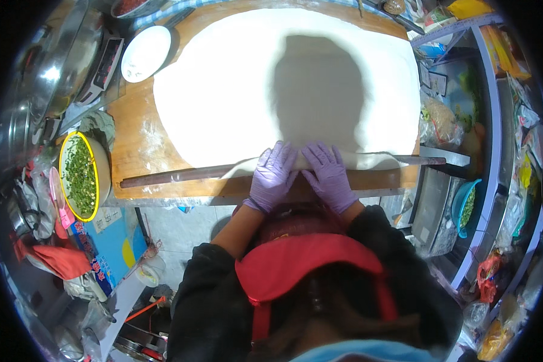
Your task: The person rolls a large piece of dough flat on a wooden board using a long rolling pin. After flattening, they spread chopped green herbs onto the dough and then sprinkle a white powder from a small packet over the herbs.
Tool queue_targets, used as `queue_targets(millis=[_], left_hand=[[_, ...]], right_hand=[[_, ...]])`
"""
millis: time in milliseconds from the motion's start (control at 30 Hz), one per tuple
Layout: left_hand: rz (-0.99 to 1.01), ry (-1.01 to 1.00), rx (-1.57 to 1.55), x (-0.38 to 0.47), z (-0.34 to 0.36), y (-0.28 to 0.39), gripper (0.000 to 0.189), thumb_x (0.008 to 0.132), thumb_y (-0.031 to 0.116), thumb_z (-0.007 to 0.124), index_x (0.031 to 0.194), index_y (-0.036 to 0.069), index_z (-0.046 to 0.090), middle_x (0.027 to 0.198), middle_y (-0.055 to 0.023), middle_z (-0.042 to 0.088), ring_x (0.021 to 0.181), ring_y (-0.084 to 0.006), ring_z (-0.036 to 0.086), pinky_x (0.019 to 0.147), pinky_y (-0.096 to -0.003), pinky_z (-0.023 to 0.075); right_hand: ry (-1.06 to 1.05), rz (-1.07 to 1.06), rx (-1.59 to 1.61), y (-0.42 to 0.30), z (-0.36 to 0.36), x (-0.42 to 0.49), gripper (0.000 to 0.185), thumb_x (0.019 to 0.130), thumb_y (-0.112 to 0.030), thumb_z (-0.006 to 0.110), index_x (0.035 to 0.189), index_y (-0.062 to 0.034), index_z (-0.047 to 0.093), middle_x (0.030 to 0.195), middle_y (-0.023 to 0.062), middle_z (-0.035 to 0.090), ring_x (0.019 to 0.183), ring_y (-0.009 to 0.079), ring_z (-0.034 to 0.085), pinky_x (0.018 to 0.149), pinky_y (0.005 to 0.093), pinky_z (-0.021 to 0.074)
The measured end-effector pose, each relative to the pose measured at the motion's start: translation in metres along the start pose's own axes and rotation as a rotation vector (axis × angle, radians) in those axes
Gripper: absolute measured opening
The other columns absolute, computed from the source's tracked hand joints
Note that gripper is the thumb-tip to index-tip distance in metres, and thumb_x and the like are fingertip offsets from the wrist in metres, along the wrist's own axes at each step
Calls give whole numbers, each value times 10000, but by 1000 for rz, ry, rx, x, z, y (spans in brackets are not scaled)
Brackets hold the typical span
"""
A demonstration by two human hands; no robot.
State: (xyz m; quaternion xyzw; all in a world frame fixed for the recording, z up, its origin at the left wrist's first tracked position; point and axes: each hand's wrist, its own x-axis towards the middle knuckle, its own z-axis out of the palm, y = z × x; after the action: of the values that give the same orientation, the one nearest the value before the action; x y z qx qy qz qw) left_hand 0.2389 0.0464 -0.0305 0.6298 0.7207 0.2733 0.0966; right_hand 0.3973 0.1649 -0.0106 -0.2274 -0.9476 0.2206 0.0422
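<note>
A wide, thin sheet of dough (217,95) covers most of a wooden board (135,154). Its near edge is wrapped over a long, dark wooden rolling pin (172,177), whose bare ends stick out on both sides. My left hand (273,174), in a purple glove, lies flat over the wrapped dough just left of its middle. Close beside it, my right hand (326,174) rests on the same roll, also gloved, its fingers stretched forward and thumb spread. Neither hand closes around the pin. A head-shaped shadow falls on the sheet.
A white plate (146,54) stands at the board's upper left, beside a scale (104,68). Left of the board is a yellow-rimmed bowl of chopped greens (80,176). A metal-framed shelf (488,90) and a blue basin (461,208) stand at right.
</note>
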Motion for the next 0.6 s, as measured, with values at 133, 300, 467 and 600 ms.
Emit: queue_targets(millis=[133,300,467,600], left_hand=[[73,91,-38,-8,4,-4,430,817,122,635,1232,31,565,1134,-145,638,1049,-318,615,890,-441,474],[47,43,-87,-12,-2,-4,407,792,91,640,1195,62,588,928,-118,627,838,-303,618,733,-420,489],[-4,63,-31,-17,-3,0,435,779,131,666,1202,74,582,829,-95,590,756,-294,589,691,-410,468],[-108,-83,-60,-34,-2,-4,455,796,177,662,1231,86,563,854,-85,598,801,-279,599,754,-402,463]], right_hand=[[152,-132,114,2,16,-4,501,816,-215,658,1292,-105,549,1309,107,536,1249,291,474,1059,452,347],[60,-3,153,-1,10,-3,427,775,-178,679,1192,-151,594,1067,85,592,1019,293,563,885,428,436],[14,-9,157,-1,11,-5,322,743,-175,701,1047,-133,602,958,76,577,924,303,568,817,417,455],[-27,-21,194,-3,9,-6,300,721,-171,722,985,-118,591,929,85,580,911,312,572,812,416,460]])
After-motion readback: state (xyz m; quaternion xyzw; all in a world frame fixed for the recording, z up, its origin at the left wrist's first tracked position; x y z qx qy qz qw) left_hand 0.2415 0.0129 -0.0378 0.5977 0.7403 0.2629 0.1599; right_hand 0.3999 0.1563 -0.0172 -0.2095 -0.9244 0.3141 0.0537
